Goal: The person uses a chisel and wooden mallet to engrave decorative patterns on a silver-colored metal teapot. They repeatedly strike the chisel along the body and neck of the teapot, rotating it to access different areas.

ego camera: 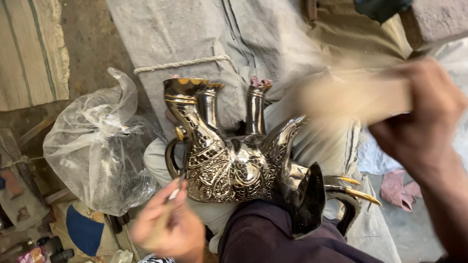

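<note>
An engraved dark metal elephant figure (234, 168) lies upside down on my lap, legs pointing away from me and gold-tipped tusks at the right. My left hand (168, 226) grips a thin chisel-like tool (171, 199) whose tip rests against the figure's patterned belly. My right hand (421, 129) is raised at the upper right, closed on a pale wooden mallet (353, 97) that is blurred by motion.
A crumpled clear plastic bag (100, 146) lies at the left on the floor. Grey cloth tied with rope (183, 63) stretches ahead. A pink rag (397, 187) sits at the right, and small clutter fills the lower left corner.
</note>
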